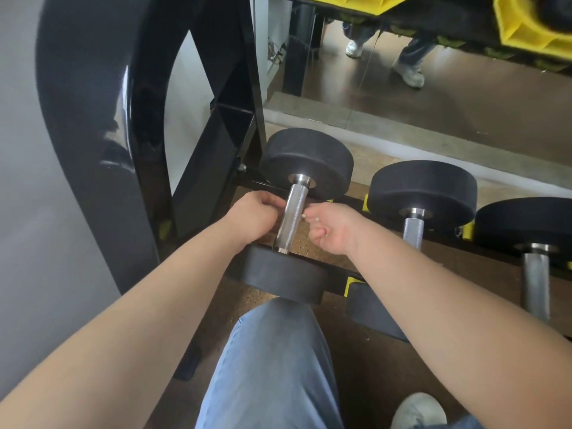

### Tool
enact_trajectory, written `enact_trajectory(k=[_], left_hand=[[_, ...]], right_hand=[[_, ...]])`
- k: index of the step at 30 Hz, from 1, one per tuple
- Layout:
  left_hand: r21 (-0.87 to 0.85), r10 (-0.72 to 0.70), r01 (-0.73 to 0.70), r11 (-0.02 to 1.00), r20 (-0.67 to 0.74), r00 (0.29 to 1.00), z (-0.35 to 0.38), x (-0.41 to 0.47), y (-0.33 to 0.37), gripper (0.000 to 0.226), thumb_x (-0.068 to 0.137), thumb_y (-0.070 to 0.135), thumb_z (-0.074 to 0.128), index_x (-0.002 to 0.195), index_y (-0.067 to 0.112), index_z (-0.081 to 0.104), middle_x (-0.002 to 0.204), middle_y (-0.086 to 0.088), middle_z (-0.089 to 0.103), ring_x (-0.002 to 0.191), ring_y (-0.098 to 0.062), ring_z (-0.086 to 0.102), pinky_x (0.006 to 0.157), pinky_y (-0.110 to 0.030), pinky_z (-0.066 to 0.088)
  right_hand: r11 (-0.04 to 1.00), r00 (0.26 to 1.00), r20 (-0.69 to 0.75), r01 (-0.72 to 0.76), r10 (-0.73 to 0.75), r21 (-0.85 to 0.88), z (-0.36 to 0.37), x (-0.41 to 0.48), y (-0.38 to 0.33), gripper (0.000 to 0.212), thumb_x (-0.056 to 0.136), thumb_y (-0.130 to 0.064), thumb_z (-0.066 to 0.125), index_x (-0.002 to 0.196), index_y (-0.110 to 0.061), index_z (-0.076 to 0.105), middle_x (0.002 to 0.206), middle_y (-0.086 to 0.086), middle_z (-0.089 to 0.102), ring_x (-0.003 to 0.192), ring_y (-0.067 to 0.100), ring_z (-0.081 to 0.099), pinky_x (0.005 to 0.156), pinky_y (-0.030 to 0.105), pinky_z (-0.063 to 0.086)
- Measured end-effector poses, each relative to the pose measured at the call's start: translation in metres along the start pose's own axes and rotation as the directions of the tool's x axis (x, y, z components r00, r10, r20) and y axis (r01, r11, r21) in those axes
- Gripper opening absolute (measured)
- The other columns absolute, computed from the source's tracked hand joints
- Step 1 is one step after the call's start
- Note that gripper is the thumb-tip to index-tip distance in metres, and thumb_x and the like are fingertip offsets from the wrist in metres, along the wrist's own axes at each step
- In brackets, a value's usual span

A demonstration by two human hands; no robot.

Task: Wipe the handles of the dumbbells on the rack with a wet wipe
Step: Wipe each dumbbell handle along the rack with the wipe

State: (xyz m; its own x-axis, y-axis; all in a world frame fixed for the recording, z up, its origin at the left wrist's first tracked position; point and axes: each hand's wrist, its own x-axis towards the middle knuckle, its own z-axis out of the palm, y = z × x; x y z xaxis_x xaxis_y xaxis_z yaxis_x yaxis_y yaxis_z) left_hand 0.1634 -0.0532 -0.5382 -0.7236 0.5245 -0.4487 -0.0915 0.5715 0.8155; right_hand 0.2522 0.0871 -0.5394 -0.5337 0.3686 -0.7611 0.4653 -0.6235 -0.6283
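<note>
Brown speckled gym floor runs back to a wall mirror, with a black rack low in front of it. The left grip is curled against the left side of a knurled steel handle, its fingertips hidden behind the bar. The right grip is curled just to the right of that handle. Whether either pinches a wipe or only touches the metal, I cannot tell. The handle belongs to the end dumbbell, which sits across the rack's rails between the two wrists. To the right of the handle a second dumbbell and a third dumbbell lie on the same rack, with a yellow saddle showing on the near rail. Below the handle are a knee in blue trousers and a pale shoe.
</note>
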Motion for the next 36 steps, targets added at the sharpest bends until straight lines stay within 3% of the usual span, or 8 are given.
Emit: enact_trajectory(k=[4,7,15,19,22,26,30,36], left_hand=[[-0.215,-0.249,0.313,0.925,0.276,0.928,-0.003,0.008,0.012,0.032,0.106,0.009,0.037,0.109,0.009,0.069,0.095,-0.014,0.076,0.085,-0.028,0.074,0.073,-0.039,0.059],[-0.348,-0.225,0.396,0.85,0.439,0.87,-0.005,0.017,0.013,0.033,0.108,0.01,0.035,0.119,0.002,0.066,0.099,-0.016,0.076,0.085,-0.026,0.076,0.068,-0.036,0.06],[-0.548,-0.051,0.236,0.803,0.331,0.942,-0.001,0.047,0.013,0.023,0.106,0.005,0.048,0.101,0.011,0.069,0.086,-0.001,0.075,0.072,-0.008,0.071,0.068,-0.023,0.061],[-0.116,-0.015,0.076,0.99,0.455,0.89,-0.012,0.044,-0.006,0.022,0.1,0.001,0.06,0.116,0.007,0.074,0.114,-0.016,0.076,0.1,-0.023,0.074,0.093,-0.035,0.06],[0.367,-0.137,-0.09,0.926,0.548,0.825,-0.021,0.037,-0.02,0.021,0.096,0.009,0.068,0.111,0.018,0.08,0.115,-0.014,0.076,0.108,-0.032,0.072,0.101,-0.046,0.057],[-0.069,-0.041,0.091,0.993,0.53,0.847,-0.011,0.04,-0.012,0.026,0.1,0.002,0.062,0.124,0.001,0.07,0.123,-0.022,0.071,0.103,-0.026,0.07,0.089,-0.032,0.061],[-0.431,0.084,0.109,0.896,0.405,0.91,0.005,0.048,0.012,0.023,0.101,-0.007,0.051,0.106,0.002,0.072,0.092,-0.016,0.078,0.081,-0.02,0.077,0.074,-0.028,0.064],[-0.082,-0.052,0.118,0.99,0.56,0.827,-0.014,0.034,-0.018,0.023,0.1,-0.004,0.056,0.118,-0.001,0.07,0.113,-0.017,0.076,0.098,-0.022,0.073,0.085,-0.029,0.062]], right_hand=[[0.994,1.0,0.027,0.012,-0.015,0.112,0.001,0.007,0.002,0.027,0.102,0.004,0.042,0.085,-0.015,0.053,0.061,-0.003,0.033,0.032,0.005,0.021,0.032,0.015,0.02],[0.998,0.996,0.087,0.022,-0.027,0.056,-0.002,0.002,0.0,0.03,0.102,0.002,0.041,0.089,-0.016,0.06,0.055,-0.005,0.037,0.036,0.004,0.021,0.035,0.014,0.019],[0.986,0.989,-0.017,0.147,-0.148,-0.078,-0.015,0.002,-0.011,0.028,0.102,-0.004,0.052,0.119,-0.017,0.069,0.122,0.003,0.069,0.043,0.004,0.026,0.04,0.017,0.026],[0.97,0.988,-0.008,0.149,-0.153,-0.192,-0.015,-0.003,-0.01,0.023,0.1,-0.005,0.054,0.109,-0.019,0.071,0.116,0.006,0.069,0.048,0.006,0.03,0.046,0.019,0.03],[0.948,0.991,0.02,0.13,-0.13,-0.291,-0.013,-0.006,-0.01,0.019,0.099,-0.007,0.055,0.11,-0.017,0.067,0.094,0.006,0.06,0.053,0.008,0.031,0.048,0.021,0.031],[0.944,0.992,-0.008,0.12,-0.129,-0.306,-0.013,-0.007,-0.01,0.026,0.098,-0.006,0.056,0.121,-0.012,0.067,0.091,0.003,0.061,0.054,0.008,0.031,0.048,0.02,0.032],[0.95,0.988,-0.023,0.141,-0.153,-0.278,-0.02,-0.006,-0.013,0.028,0.1,-0.007,0.055,0.125,-0.013,0.066,0.107,0.004,0.071,0.049,0.007,0.03,0.046,0.019,0.037],[0.869,0.991,0.007,0.12,-0.133,-0.48,-0.016,-0.003,-0.011,0.026,0.098,-0.006,0.054,0.117,-0.016,0.068,0.102,0.002,0.068,0.058,0.012,0.036,0.045,0.022,0.038]])
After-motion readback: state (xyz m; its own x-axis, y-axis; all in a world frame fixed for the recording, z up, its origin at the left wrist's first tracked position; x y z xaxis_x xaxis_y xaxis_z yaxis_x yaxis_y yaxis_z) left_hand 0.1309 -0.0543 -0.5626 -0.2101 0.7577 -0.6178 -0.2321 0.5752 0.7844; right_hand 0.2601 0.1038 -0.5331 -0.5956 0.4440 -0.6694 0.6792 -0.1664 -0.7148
